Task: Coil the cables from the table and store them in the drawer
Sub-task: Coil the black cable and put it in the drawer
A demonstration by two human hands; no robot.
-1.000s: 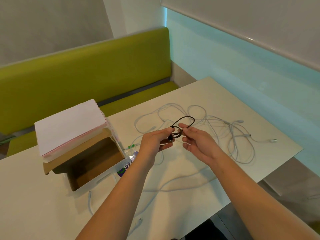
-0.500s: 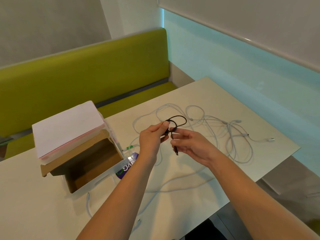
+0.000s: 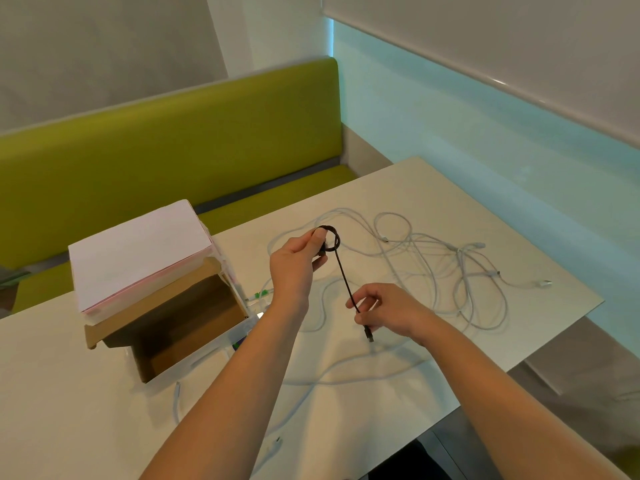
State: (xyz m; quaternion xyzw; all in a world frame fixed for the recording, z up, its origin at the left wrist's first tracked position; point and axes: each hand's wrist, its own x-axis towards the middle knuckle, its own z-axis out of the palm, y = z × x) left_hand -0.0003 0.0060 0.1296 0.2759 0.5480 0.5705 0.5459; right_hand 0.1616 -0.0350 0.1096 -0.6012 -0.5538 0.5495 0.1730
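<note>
Above the table point(image 3: 415, 188), the left hand point(image 3: 294, 265) pinches a small coil of black cable point(image 3: 343, 271) while the right hand point(image 3: 384, 308) pinches its free tail lower and nearer the person, plug dangling. The taut run slants from coil down to tail; the open drawer point(image 3: 194, 355) lies left, nearer the left hand.

**Two hands and a black cable**

The left hand point(image 3: 297, 263) pinches a small loop of the black cable point(image 3: 343, 271). The right hand point(image 3: 384, 308) holds the same cable nearer its plug. White cables point(image 3: 450, 271) lie tangled on the table point(image 3: 398, 188). On the left sits an open brown drawer point(image 3: 183, 327) under a white box point(image 3: 138, 251).
</note>
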